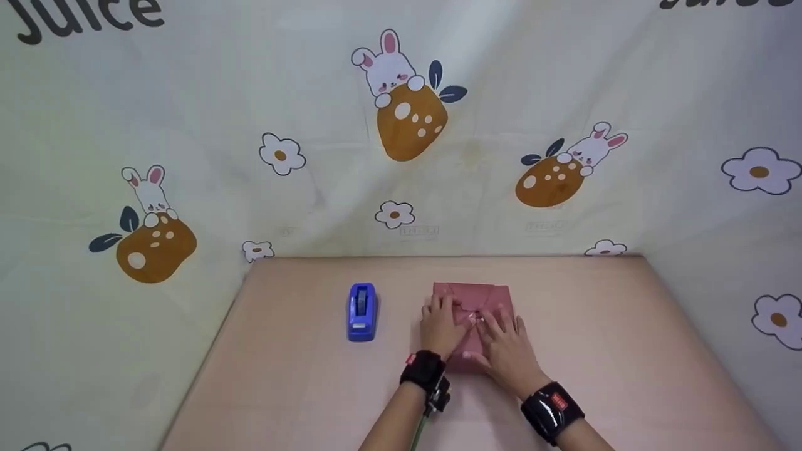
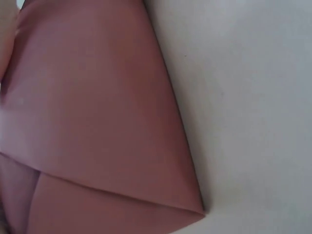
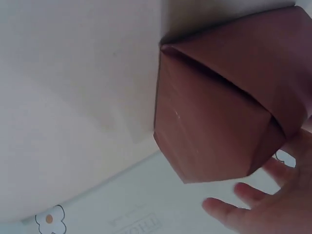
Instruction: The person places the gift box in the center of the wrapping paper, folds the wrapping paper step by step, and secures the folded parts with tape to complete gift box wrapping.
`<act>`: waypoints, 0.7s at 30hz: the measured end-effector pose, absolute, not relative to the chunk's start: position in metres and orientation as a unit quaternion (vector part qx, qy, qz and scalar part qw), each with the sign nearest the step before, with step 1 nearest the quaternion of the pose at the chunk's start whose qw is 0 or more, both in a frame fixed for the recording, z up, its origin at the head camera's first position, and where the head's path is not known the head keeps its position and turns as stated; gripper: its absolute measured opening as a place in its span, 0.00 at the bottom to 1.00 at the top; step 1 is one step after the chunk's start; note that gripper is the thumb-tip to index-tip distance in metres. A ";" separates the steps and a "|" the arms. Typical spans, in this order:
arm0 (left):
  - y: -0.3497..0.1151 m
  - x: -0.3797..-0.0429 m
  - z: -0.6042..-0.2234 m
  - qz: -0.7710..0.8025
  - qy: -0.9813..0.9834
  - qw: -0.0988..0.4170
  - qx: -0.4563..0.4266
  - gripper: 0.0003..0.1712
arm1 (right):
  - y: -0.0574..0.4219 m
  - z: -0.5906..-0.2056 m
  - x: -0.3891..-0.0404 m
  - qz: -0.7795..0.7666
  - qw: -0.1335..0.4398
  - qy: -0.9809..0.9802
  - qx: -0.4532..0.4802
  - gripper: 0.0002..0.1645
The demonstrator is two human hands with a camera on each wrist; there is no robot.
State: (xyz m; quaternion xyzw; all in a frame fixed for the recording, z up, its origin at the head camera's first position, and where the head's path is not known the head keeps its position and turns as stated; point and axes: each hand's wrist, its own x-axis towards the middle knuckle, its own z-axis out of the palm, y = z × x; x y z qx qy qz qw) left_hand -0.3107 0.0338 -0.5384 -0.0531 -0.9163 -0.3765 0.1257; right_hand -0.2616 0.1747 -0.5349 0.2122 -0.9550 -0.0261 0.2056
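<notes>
A dusty-red paper-wrapped package (image 1: 471, 292) with folded flaps lies on the table. Its left half is under my left hand (image 1: 440, 330), whose fingers point away from me. My right hand (image 1: 510, 351) rests on the right side with fingers spread. Between the two hands, a shiny clear strip, like tape (image 1: 474, 317), catches light where the flaps meet. In the left wrist view, a long flap of the wrapping paper (image 2: 97, 107) fills most of the picture. The right wrist view shows the folded end (image 3: 209, 122) beside my spread fingers (image 3: 224, 209).
To the left of the package stands a blue tape dispenser (image 1: 361, 313). The light pinkish tabletop (image 1: 301, 388) ends at a pale curtain (image 1: 313, 207) printed with rabbits, fruit and flowers, which encloses the back and sides.
</notes>
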 end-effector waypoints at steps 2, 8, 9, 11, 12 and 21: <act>0.034 -0.311 -0.541 -0.377 -0.915 0.130 -0.056 0.21 | 0.175 -0.537 -0.260 -0.028 0.207 -0.956 0.207 0.41; 0.034 -0.310 -0.542 -0.388 -0.912 0.124 -0.051 0.21 | 0.176 -0.545 -0.262 -0.030 0.225 -0.952 0.203 0.42; 0.034 -0.310 -0.542 -0.389 -0.912 0.123 -0.051 0.22 | 0.177 -0.546 -0.262 -0.026 0.230 -0.951 0.204 0.42; 0.034 -0.309 -0.542 -0.388 -0.911 0.127 -0.052 0.21 | 0.177 -0.548 -0.262 -0.021 0.238 -0.949 0.204 0.42; 0.034 -0.309 -0.541 -0.388 -0.911 0.127 -0.051 0.21 | 0.177 -0.549 -0.262 -0.020 0.240 -0.949 0.203 0.42; 0.039 -0.304 -0.544 -0.234 -0.938 0.224 -0.126 0.12 | 0.175 -0.553 -0.261 -0.003 0.251 -0.948 0.196 0.41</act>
